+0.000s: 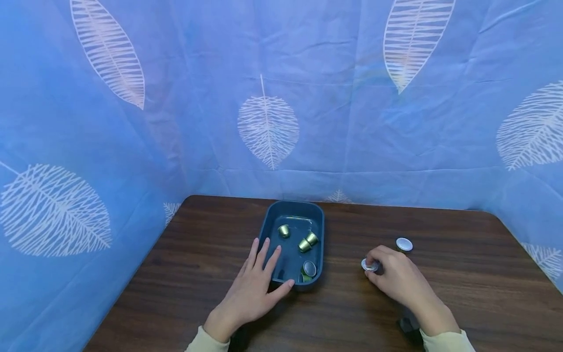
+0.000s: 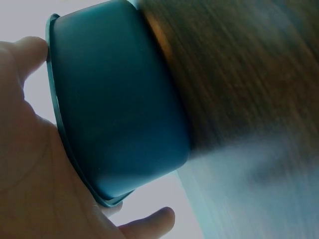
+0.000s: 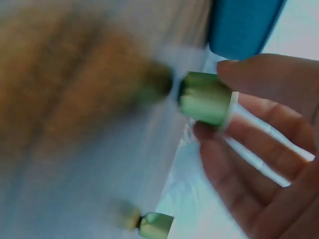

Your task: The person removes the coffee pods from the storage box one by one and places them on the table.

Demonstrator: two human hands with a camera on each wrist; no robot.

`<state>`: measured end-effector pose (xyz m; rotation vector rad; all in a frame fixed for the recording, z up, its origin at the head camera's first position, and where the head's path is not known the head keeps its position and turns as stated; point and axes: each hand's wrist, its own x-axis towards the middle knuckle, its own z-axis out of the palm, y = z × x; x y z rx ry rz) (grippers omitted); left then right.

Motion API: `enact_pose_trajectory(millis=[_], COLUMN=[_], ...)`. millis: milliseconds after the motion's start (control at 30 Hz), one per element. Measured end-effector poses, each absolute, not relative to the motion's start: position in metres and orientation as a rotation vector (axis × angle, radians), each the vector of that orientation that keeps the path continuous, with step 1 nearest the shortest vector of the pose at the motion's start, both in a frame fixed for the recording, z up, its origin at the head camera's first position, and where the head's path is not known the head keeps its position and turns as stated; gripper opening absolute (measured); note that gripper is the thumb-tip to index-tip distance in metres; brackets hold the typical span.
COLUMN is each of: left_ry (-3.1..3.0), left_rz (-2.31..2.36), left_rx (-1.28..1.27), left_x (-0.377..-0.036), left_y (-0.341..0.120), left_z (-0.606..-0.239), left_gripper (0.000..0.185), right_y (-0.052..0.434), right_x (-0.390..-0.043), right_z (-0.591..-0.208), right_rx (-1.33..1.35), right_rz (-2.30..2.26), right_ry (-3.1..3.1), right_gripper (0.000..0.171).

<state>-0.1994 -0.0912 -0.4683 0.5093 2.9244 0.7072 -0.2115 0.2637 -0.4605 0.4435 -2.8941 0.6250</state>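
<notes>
A dark blue tray (image 1: 269,222) sits mid-table and holds several small green capsules (image 1: 304,245) with silver foil lids. My left hand (image 1: 256,286) lies flat with straight fingers over the tray's near left corner, thumb along its front wall (image 2: 119,119). To the right, my right hand (image 1: 393,274) pinches one green capsule (image 1: 370,265) by its rim between thumb and fingers (image 3: 271,132); its body (image 3: 204,98) shows in the right wrist view. Another capsule (image 1: 403,244) stands on the table just behind that hand, seen also low in the right wrist view (image 3: 155,225).
The brown wooden table (image 1: 211,244) is ringed by a blue cloth backdrop with white leaf prints (image 1: 268,129) at the back and both sides. Cream sleeves (image 1: 446,341) cover both wrists at the table's near edge.
</notes>
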Motion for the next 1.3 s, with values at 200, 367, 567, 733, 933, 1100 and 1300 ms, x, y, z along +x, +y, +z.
enact_pose_trajectory(millis=[200,367,567,733,933,1100,1300], left_ry=[2.922,2.929,2.934,2.93,2.934,2.935,2.932], left_rz=[0.697,0.697,0.689,0.687,0.674,0.671,0.673], left_rx=[0.514,0.52,0.534,0.537,0.539,0.528,0.534], left_x=[-0.199,-0.198,-0.198,-0.197,-0.198,-0.198,-0.199], left_y=[-0.092,-0.092,-0.093,-0.093,-0.093,-0.092,-0.092], left_z=[-0.467,-0.466,-0.466,-0.466,-0.466,-0.467,-0.467], left_gripper=[0.087,0.087,0.089,0.089,0.089,0.088,0.089], right_y=[0.268,0.268,0.267,0.266,0.265,0.269,0.274], right_x=[-0.211,-0.21,-0.208,-0.206,-0.207,-0.211,-0.215], right_z=[-0.453,-0.447,-0.441,-0.439,-0.44,-0.445,-0.453], right_rx=[0.427,0.393,0.375,0.371,0.402,0.435,0.411], right_rz=[0.587,0.56,0.549,0.512,0.539,0.592,0.653], right_ry=[-2.971,-3.032,-3.085,-3.099,-3.1,-3.044,-2.943], right_gripper=[0.022,0.024,0.024,0.025,0.014,0.013,0.016])
